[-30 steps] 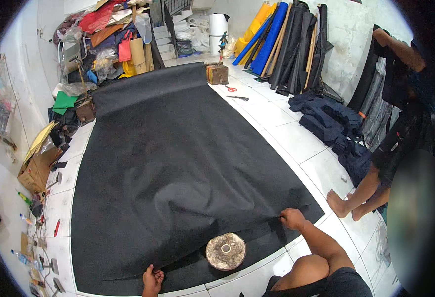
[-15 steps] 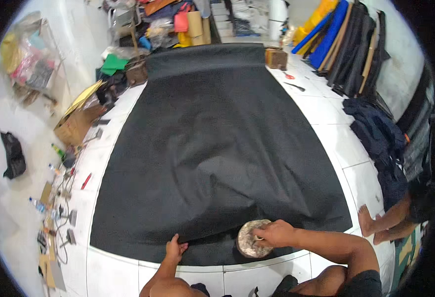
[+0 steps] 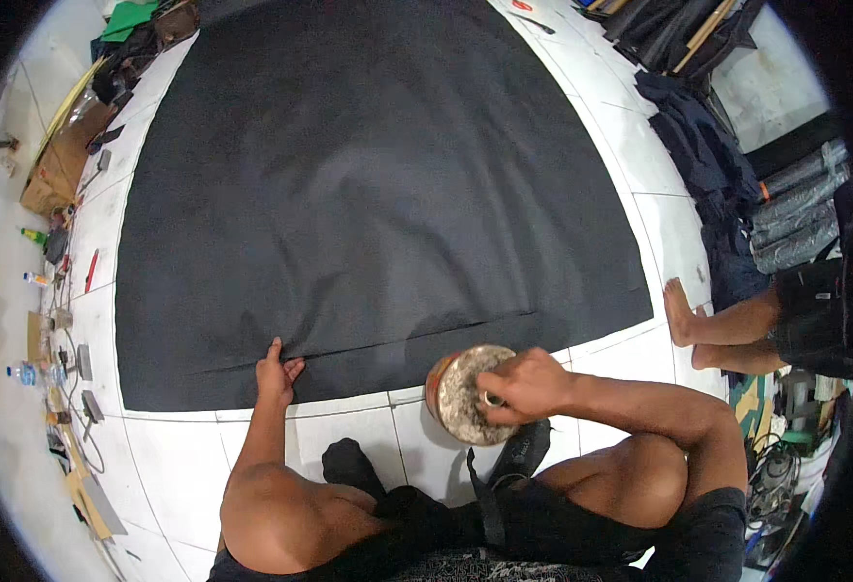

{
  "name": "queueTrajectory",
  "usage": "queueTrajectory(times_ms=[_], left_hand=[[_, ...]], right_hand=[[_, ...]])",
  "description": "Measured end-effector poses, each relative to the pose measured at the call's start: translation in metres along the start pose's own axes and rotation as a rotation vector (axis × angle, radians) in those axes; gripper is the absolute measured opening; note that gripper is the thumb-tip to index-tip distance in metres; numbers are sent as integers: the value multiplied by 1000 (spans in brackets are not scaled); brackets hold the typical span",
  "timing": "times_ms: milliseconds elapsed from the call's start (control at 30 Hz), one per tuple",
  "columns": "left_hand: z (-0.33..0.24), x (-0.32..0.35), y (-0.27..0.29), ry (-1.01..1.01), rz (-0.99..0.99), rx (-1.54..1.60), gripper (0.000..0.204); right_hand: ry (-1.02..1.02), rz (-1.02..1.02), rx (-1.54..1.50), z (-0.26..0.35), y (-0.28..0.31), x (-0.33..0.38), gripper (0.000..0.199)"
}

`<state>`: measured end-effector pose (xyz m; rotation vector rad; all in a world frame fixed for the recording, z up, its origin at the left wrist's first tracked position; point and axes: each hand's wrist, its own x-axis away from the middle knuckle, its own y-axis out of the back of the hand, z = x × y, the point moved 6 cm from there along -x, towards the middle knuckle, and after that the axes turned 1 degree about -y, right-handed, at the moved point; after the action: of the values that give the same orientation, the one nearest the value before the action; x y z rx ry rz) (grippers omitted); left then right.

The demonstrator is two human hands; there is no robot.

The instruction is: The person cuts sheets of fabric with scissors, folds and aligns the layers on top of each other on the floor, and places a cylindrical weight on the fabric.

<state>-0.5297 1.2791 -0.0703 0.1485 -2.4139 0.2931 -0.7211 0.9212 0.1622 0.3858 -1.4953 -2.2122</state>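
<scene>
A large sheet of black fabric (image 3: pixel 378 194) lies spread on the floor, rippled in the middle, with a long crease running across its near part. My left hand (image 3: pixel 276 373) rests on the sheet's near left part, fingers stretched out and apart beside the crease. In my right hand (image 3: pixel 528 388) is a thick round weight (image 3: pixel 463 412), gripped by the small ring at its centre. It has a worn, mottled pale top and a reddish-brown side. The weight is tilted and held near the fabric's front edge, over the white tiles between my feet and the sheet.
At the right stand another person's bare feet (image 3: pixel 684 315), close to the fabric's corner. Dark cloth (image 3: pixel 703 145) and wrapped rolls (image 3: pixel 800 209) lie behind them. Along the left are a cardboard box (image 3: pixel 58 179), a red pen-like item (image 3: pixel 91 271), bottles (image 3: pixel 24 373) and cables.
My right hand has lifted the weight off the sheet and brought it toward me, tilting it. My left hand stays on the fabric near the crease. The view has tipped downward.
</scene>
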Motion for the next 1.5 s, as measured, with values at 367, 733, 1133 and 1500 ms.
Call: queueTrajectory(times_ms=[367, 733, 1133, 1500], left_hand=[[9, 9, 9, -69, -165, -104, 34], [42, -5, 40, -56, -224, -147, 35], [26, 20, 64, -632, 130, -1628, 44], [40, -6, 97, -62, -76, -607, 38]], right_hand=[[-19, 326, -262, 15, -39, 31, 38], [-1416, -456, -569, -252, -113, 242, 49], [-2039, -1141, -211, -291, -121, 410, 44], [-2163, -1235, -494, -317, -104, 420, 50]])
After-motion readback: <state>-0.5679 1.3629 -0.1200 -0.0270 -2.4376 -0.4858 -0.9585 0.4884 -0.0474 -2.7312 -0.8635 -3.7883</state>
